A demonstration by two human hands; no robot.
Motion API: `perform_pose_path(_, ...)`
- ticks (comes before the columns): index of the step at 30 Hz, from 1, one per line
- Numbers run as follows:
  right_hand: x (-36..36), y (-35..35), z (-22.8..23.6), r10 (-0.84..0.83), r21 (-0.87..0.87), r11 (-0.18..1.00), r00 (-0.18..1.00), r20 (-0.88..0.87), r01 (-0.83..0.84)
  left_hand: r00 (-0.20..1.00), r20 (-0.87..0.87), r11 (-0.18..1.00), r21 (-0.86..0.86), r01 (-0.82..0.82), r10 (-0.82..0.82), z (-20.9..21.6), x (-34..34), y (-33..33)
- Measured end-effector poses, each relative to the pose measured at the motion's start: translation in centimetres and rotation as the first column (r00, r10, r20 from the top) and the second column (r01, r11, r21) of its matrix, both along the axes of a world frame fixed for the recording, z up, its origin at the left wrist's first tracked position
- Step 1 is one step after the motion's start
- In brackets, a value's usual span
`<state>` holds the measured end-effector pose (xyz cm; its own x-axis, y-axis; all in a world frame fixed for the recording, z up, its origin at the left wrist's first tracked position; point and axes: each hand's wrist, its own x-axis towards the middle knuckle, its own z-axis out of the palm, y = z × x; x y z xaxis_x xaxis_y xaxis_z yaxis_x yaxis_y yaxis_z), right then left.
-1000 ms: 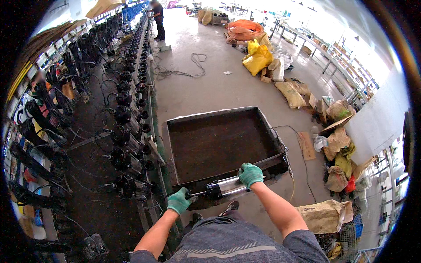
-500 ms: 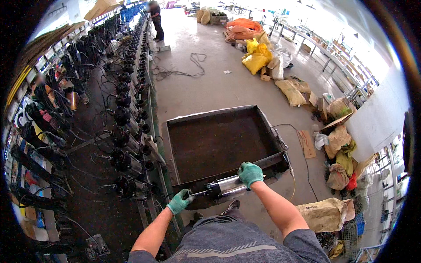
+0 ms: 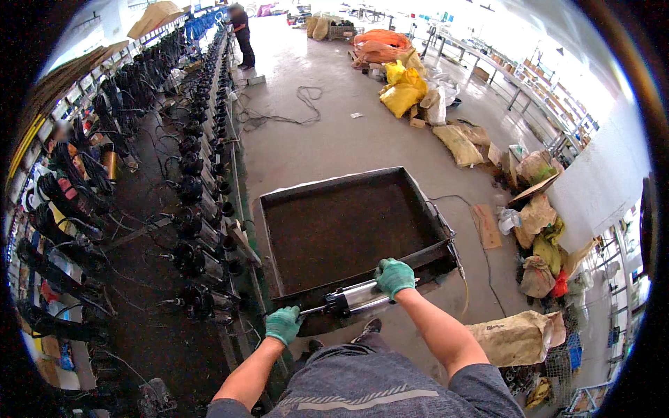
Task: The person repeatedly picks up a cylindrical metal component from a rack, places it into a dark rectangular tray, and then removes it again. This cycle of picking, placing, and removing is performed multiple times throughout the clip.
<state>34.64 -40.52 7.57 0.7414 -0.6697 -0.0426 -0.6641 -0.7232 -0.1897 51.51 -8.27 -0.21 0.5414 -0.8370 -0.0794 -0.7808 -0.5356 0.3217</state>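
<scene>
A silver cylinder with a black collar [image 3: 362, 295], which looks like a submersible pump, lies crosswise over the near edge of a shallow dark metal tray [image 3: 341, 233]. My right hand [image 3: 395, 276], in a green glove, is closed over the cylinder's right end. From the collar a thin metal rod [image 3: 313, 311] sticks out to the left. My left hand [image 3: 283, 324], gloved the same way, has its fingers closed around that rod's outer end. The palm sides of both gloves are hidden.
Along my left runs a long row of similar cylinders [image 3: 202, 261] with black cables. A hose [image 3: 466, 296] hangs at the tray's right corner. Sacks [image 3: 456, 145] and a paper bag [image 3: 516, 338] lie to the right. Far ahead, a person [image 3: 242, 38] stands beside the row.
My left hand has shifted slightly and turned more over the rod, its fingers now wrapped round it. The right hand keeps its place on the cylinder. The view has shifted slightly.
</scene>
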Motion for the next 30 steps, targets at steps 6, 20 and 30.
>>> perform_pose_path(6, 0.3, 0.2, 0.6, 0.013, 0.010, 1.000, 1.000, 0.015, -0.014, 0.499, -0.837, 0.974, 0.182, -0.132, 0.224, 1.7, 3.0, 0.8)
perform_pose_path(20, 0.0, 0.1, 0.5, 0.007, 0.021, 1.000, 0.999, -0.052, -0.006, 0.648, -0.760, 0.965, -0.205, -0.162, -0.052, -3.6, 2.6, 1.1)
perform_pose_path(30, 0.2, 0.3, 0.8, 0.006, 0.022, 1.000, 0.999, -0.054, -0.005, 0.543, -0.840, 0.996, -0.042, -0.072, 0.004, -3.0, 3.6, -0.6)
